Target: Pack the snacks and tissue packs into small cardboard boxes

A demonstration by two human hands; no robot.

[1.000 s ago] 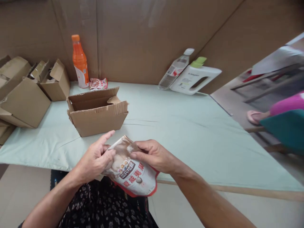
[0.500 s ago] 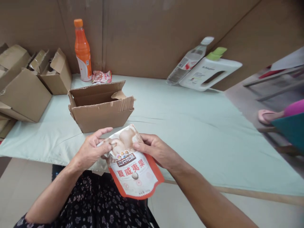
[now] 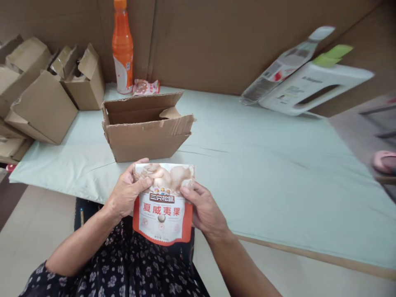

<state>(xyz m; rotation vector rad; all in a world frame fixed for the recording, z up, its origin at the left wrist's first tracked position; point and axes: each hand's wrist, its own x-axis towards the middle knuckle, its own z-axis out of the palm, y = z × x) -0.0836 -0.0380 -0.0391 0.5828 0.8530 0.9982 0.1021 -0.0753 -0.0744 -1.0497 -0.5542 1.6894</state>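
Between my hands, over the table's front edge, is a red and white macadamia nut pouch, its printed front facing me and its top edge level. My left hand grips its left side, thumb on the front and fingers behind. On the opposite side my right hand pinches the pouch the same way, its fingers partly hidden behind it. Just beyond the pouch stands an open cardboard box, one flap folded inward at its right end. How much is inside the box cannot be seen.
Several cardboard boxes crowd the left end of the cloth-covered table. An orange drink bottle and a small pink packet stand at the back. A clear bottle and a white jug are at back right.
The pouch has turned from a slant to upright and level, and my right hand has moved down its side. The view has shifted, so the table things appear farther right and higher.
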